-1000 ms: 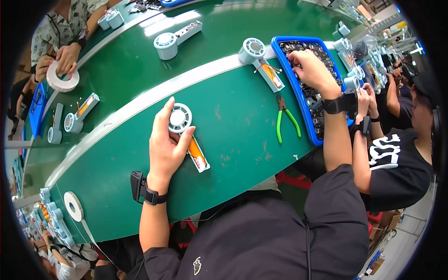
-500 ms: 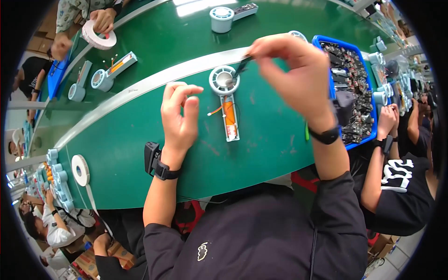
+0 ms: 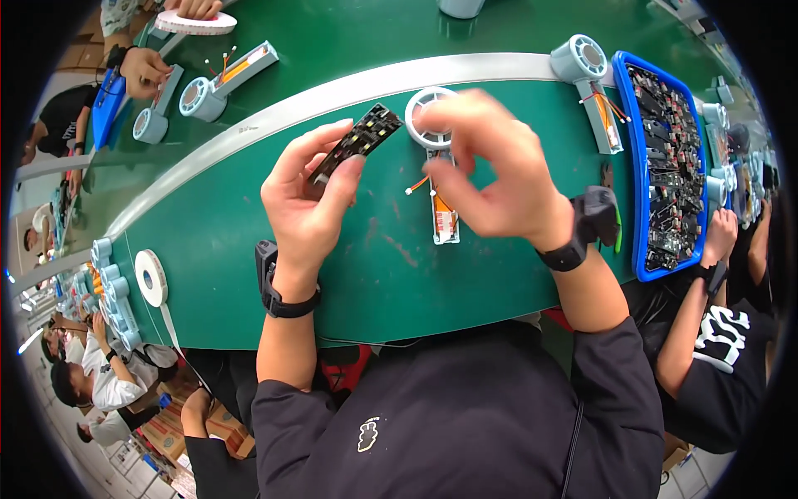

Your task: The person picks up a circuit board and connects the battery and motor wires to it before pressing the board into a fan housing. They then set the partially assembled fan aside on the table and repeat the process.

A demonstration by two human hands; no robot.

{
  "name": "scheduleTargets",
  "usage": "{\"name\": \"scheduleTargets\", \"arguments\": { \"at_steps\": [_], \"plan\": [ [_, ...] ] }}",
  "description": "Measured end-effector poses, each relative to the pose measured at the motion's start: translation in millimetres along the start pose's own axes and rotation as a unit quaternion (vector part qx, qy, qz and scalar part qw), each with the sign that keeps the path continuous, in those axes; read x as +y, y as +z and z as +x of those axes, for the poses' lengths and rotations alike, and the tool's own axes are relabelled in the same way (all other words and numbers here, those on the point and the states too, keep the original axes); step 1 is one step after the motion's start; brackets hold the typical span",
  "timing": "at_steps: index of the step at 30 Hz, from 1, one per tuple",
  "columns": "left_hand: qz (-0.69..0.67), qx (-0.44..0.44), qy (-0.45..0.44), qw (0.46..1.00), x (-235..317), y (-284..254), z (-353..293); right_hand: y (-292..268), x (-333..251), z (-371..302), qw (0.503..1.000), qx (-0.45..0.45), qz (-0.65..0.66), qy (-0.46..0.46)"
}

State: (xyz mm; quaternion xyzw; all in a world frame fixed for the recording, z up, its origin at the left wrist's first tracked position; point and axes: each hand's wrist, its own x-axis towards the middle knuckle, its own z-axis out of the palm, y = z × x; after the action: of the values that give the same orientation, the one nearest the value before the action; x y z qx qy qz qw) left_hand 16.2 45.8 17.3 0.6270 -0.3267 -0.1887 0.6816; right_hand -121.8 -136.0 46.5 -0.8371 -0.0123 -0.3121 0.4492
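Between the thumb and fingers of my left hand point(image 3: 303, 200) is a black circuit board point(image 3: 359, 140), tilted with its small pale components facing up. My right hand point(image 3: 519, 179) is blurred, its thumb and fingers apart with nothing visible between them. It hovers over a pale blue handheld fan point(image 3: 412, 108), covering part of the round head. The fan's open handle lies toward me, showing an orange battery point(image 3: 444, 204) and thin wires with a white connector point(image 3: 410, 191).
At right stands a blue tray point(image 3: 638, 208) full of circuit boards, with pliers point(image 3: 608, 176) beside it. Another fan point(image 3: 579, 60) lies near the tray. A white tape roll point(image 3: 150, 278) is at left. Across the table, a co-worker's hand point(image 3: 143, 71) is near more fans point(image 3: 202, 98).
The circuit board has passed from my right hand to my left, which was empty before. My right hand has come down closer over the fan. The whole view has shifted.
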Motion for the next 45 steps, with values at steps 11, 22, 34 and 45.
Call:
{"name": "scheduleTargets", "arguments": {
  "at_steps": [11, 22, 34, 45],
  "plan": [
    [-0.107, -0.053, 0.061, 0.991, -23.4, -12.1, 10.6, 17.5, 16.2, -8.8, 0.998, -0.047, -0.033, 0.023],
    [-0.280, -0.077, 0.039, 0.956, -27.1, -14.7, 7.5, 20.6, 25.5, -8.8, 0.996, -0.010, -0.059, -0.072],
    [-0.144, -0.151, -0.100, 0.973, -9.6, 11.5, -5.0, 26.6, 20.5, -7.3, 0.980, -0.013, -0.167, -0.104],
    [0.081, -0.103, 0.117, 0.984, -35.5, 17.9, -9.2, 24.4, 26.9, -17.6, 0.968, 0.003, -0.221, -0.116]
  ]
}}
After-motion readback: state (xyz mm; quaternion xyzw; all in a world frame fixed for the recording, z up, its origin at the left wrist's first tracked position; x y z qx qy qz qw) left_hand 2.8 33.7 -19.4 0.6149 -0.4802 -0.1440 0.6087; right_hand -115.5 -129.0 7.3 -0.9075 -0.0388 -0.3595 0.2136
